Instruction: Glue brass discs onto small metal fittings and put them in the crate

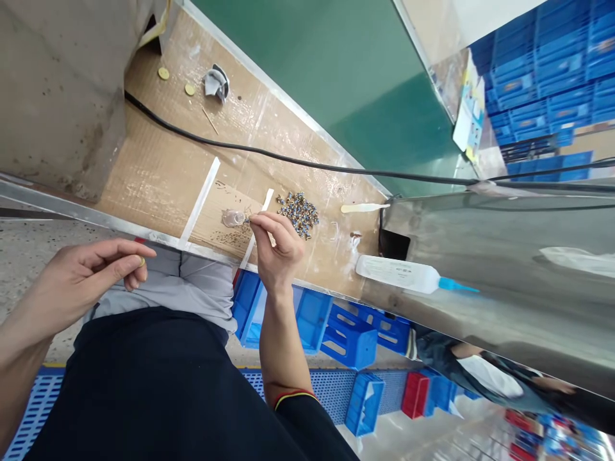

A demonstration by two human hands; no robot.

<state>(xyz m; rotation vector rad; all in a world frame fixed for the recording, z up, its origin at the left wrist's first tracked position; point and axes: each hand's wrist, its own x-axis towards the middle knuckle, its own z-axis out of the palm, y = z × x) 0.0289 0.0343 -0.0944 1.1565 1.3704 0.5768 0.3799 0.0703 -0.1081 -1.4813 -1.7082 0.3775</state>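
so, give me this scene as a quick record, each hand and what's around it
left hand: pinches a small yellow bit, held off the bench
right hand: pinches a small shiny clear piece above the bench
beside right hand: pile of small metal parts, some showing blue
rest: cardboard-covered bench, black cable, white squeeze bottle with blue nozzle, wooden stick, blue crates

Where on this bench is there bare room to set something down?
Bare cardboard lies between the black cable and white strip, and between the cable and green panel. It's crowded around the right hand, metal parts and squeeze bottle.
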